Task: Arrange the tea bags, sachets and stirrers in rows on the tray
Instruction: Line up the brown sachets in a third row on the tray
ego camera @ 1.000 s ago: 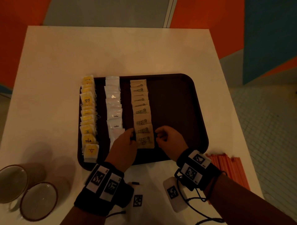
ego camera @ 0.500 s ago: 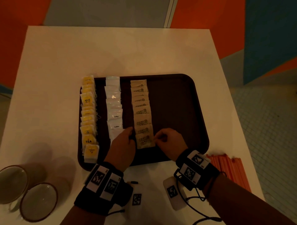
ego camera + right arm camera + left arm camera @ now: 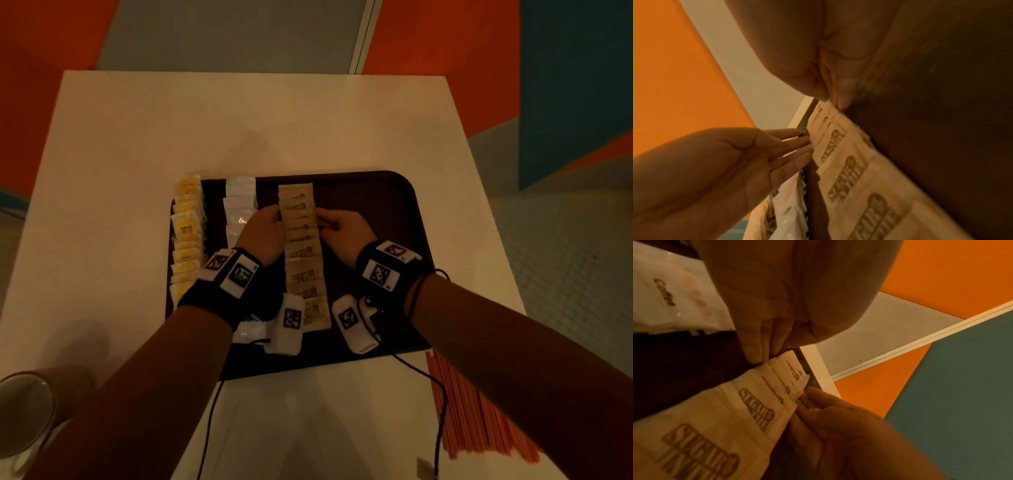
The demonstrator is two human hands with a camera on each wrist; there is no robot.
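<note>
A dark brown tray (image 3: 376, 212) holds three rows: yellow tea bags (image 3: 186, 236) at the left, white coffee sachets (image 3: 239, 202) in the middle, brown sugar sachets (image 3: 303, 267) to their right. My left hand (image 3: 265, 226) and right hand (image 3: 340, 228) flank the far part of the sugar row. In the right wrist view the left hand's straight fingers (image 3: 795, 142) press the row's left edge (image 3: 849, 170). In the left wrist view the right hand's fingertips (image 3: 807, 395) touch the row's right edge (image 3: 756, 402). Neither hand holds a sachet. Orange stirrers (image 3: 479, 414) lie off the tray, on the table at the near right.
The tray sits on a white table (image 3: 239, 130). Its right half is bare. A cup (image 3: 24, 411) stands at the table's near left corner. Cables from the wrist cameras trail over the tray's near edge (image 3: 411, 366).
Both hands have slid from the near end of the sugar row to its far part, still on either side of it. The head view has dropped closer to the tray.
</note>
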